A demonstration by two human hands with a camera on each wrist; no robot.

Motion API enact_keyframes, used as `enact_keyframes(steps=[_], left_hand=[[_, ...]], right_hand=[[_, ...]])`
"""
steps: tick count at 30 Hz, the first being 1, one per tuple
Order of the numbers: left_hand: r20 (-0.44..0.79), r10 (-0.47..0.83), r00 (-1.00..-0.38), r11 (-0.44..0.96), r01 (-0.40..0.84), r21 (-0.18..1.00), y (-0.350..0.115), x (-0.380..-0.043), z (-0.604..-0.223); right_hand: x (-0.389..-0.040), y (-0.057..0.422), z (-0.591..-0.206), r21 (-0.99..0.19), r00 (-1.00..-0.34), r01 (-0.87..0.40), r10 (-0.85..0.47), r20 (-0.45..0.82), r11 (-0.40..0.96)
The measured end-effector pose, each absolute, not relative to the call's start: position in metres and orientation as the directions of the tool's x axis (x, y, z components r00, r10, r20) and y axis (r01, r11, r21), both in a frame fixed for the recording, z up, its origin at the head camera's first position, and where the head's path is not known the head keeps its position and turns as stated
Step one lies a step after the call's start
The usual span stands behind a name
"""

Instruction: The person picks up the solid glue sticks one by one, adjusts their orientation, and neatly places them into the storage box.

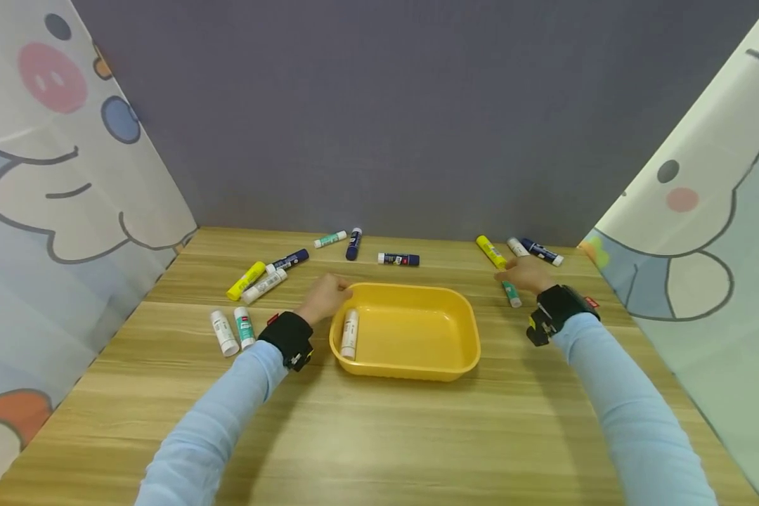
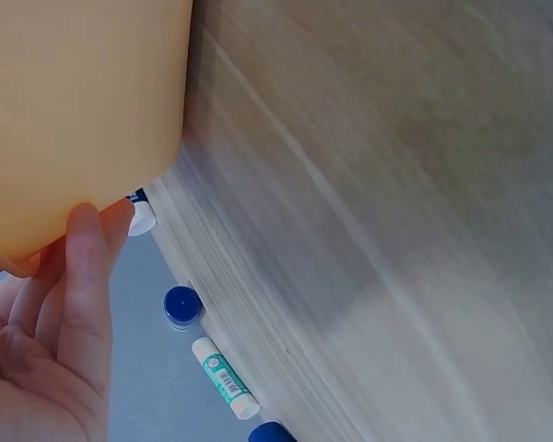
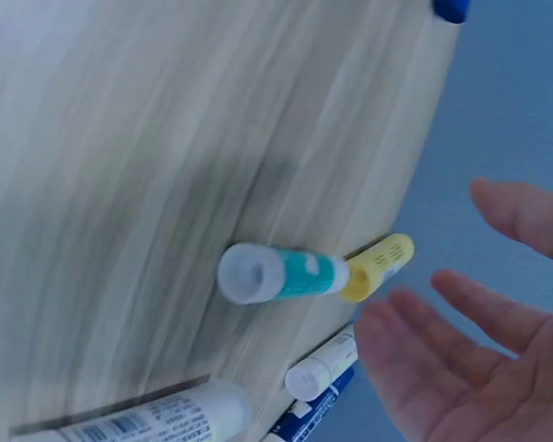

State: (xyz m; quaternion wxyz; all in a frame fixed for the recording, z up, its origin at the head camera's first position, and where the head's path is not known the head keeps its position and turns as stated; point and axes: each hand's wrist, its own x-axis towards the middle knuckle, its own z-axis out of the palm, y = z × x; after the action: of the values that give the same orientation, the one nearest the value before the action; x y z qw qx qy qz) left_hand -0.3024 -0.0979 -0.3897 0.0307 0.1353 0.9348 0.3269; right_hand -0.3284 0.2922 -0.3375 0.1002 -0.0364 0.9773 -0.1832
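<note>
My left hand (image 1: 324, 299) grips the back-left corner of a yellow plastic tray (image 1: 411, 370); in the left wrist view its fingers (image 2: 88, 276) lie against the tray's outer wall. One white glue stick (image 1: 350, 334) lies inside along the tray's left side. Over the right part of the table, my right hand (image 1: 528, 274) hovers with fingers spread and nothing between them. Nearest to it is a teal-and-white glue stick (image 3: 304, 274), partly covered by the hand in the head view. A yellow glue stick (image 1: 491, 251), a white one (image 1: 516, 247) and a navy one (image 1: 541, 251) lie just beyond.
Left of the tray lie several glue sticks: a yellow one (image 1: 246, 280), white ones (image 1: 224, 332), a teal one (image 1: 244, 327) and a navy one (image 1: 287, 261). Behind the tray are another navy one (image 1: 398, 259) and a small teal one (image 1: 330, 239). A grey wall (image 1: 379, 126) closes the back.
</note>
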Motion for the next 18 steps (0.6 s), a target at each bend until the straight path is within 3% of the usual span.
enact_keyframes(steps=[18], left_hand=[[-0.004,0.230,-0.973,0.759,0.177,0.627,-0.095,-0.300,-0.390]], right_hand=[[-0.363,0.315,-0.372,-0.143,-0.992,0.002,-0.016,-0.124,0.990]])
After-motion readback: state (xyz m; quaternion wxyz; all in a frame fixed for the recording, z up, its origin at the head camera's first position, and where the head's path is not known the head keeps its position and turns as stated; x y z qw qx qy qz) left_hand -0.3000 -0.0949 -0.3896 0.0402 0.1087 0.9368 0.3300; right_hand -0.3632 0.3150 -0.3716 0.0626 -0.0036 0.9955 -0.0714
